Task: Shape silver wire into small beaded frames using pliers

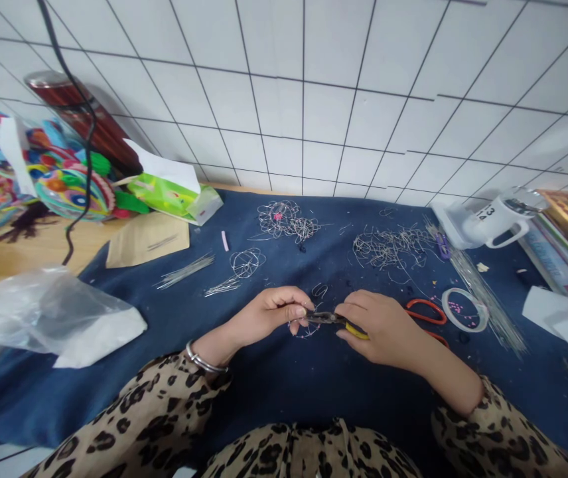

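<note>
Between thumb and fingers, my left hand [281, 311] pinches a small looped wire piece [308, 334] dotted with pink beads. My right hand [378, 325] is closed around yellow-handled pliers [331, 318], whose dark jaws point left and meet the wire at my left fingertips. What exactly the jaws grip is too small to tell. Just beyond the pliers, thin wire curls [319, 291] rise above the cloth. Red-handled scissors [426, 312] lie beside my right wrist, partly hidden under the forearm. A round clear dish [486, 318] with pink beads sits to their right.
Tangled wire [388, 247] and a wire cluster with a pink centre [284, 222] lie on the dark blue cloth [284, 392]. Straight wires [184, 271] rest at left, more [493, 305] at right. A white mug [497, 216] and a plastic bag [65, 312] stand at the sides.
</note>
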{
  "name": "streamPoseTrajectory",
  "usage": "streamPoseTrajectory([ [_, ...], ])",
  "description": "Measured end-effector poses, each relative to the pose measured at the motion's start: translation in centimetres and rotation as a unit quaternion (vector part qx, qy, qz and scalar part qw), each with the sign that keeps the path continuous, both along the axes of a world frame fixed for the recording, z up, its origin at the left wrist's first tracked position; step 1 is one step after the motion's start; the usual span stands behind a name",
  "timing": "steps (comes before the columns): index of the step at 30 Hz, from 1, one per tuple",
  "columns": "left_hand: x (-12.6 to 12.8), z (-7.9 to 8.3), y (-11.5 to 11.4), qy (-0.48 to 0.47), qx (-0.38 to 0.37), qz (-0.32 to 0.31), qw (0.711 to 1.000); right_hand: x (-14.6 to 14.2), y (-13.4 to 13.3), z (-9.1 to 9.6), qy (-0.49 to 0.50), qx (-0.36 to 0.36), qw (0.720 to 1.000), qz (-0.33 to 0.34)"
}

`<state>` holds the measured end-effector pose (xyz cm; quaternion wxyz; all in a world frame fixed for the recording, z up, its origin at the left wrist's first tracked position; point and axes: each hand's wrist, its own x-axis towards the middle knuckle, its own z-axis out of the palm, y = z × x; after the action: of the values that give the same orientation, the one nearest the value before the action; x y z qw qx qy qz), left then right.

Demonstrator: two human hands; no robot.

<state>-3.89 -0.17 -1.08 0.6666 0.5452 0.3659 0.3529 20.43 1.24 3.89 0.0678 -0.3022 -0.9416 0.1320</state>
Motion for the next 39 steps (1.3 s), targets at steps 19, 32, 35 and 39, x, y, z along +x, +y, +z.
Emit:
streamPoseTrajectory([
  [19, 0.5, -1.0, -0.3, -0.128, -0.095, 0.029, 0.987, -0.6, -0.3, -1.5, 0.024, 0.039, 0.999, 0.017],
  [32, 1.0, -0.1, -0.3, -0.153, -0.123, 0.051, 0.979, -0.9, -0.6, -2.3, 0.079, -0.058, 0.995, -0.024],
  [35, 0.9, 0.1, -0.2, -0.157, -0.106, 0.052, 0.981, -1.1, -0.7, -2.3, 0.095, -0.070, 0.992, -0.048],
  [39, 0.8, 0.4, -0.1, -0.132, -0.049, 0.062, 0.988, -1.3, -0.8, -2.4, 0.112, -0.073, 0.988, -0.084],
])
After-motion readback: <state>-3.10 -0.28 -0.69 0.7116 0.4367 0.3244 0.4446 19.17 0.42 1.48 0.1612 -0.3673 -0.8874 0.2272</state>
